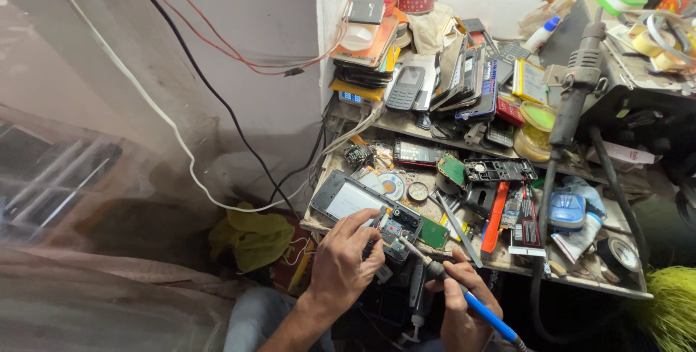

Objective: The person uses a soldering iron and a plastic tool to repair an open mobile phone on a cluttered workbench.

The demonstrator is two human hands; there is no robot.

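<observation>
An opened mobile phone (pixel 355 203) lies face down at the front left of a cluttered bench, its circuit board bare at the lower end. My left hand (pixel 346 261) rests on that end, with fingers and thumb holding the phone at the board. My right hand (pixel 460 307) grips a soldering iron (pixel 464 295) with a blue handle like a pen. The iron's metal tip points up and left onto the phone's board (pixel 395 234), just right of my left fingertips.
The bench (pixel 580 279) is covered with phone parts, circuit boards, tweezers (pixel 457 229) and an orange tool (pixel 495 216). A shelf behind carries stacked phones (pixel 464 80). A hot-air handle (pixel 576 94) stands at the right. Cables (pixel 217 98) hang down the wall at the left.
</observation>
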